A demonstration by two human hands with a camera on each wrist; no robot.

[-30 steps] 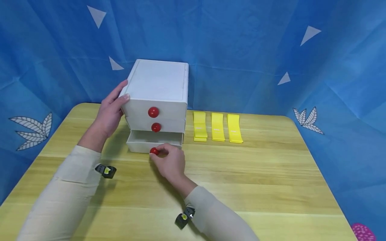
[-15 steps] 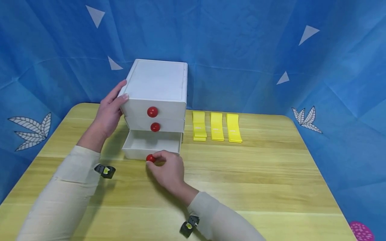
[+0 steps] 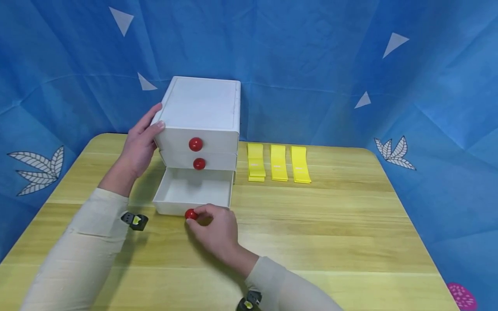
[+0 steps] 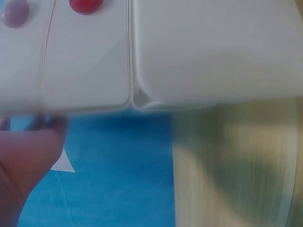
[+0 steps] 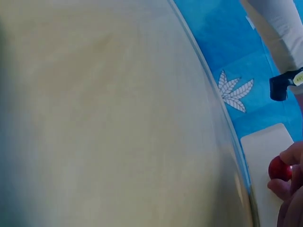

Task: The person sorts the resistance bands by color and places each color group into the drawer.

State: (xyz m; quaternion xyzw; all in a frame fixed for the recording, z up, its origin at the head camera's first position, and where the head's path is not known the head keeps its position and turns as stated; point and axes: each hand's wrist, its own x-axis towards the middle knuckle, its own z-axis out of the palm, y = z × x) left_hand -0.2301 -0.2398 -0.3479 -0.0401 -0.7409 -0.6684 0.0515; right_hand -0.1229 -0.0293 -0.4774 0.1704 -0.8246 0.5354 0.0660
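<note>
A white drawer cabinet (image 3: 202, 103) with red round knobs stands on the table. Its bottom drawer (image 3: 167, 208) is pulled out toward me, and its inside looks bare. My right hand (image 3: 218, 231) pinches that drawer's red knob (image 3: 190, 214) between thumb and fingers; the right wrist view shows the same red knob (image 5: 279, 168). My left hand (image 3: 138, 149) rests against the cabinet's left side, thumb and forefinger laid at its upper edge. In the left wrist view, part of that hand (image 4: 28, 156) shows beside the drawer fronts. Its other fingers are mostly hidden.
Three folded yellow strips (image 3: 256, 162) lie side by side to the right of the cabinet. The wooden table (image 3: 330, 242) meets a blue patterned cloth (image 3: 303, 65) at the back and sides. The upper two drawers are closed.
My right hand has moved toward me with the knob, and the bottom drawer has slid further out. My left hand has stayed at the cabinet's side.
</note>
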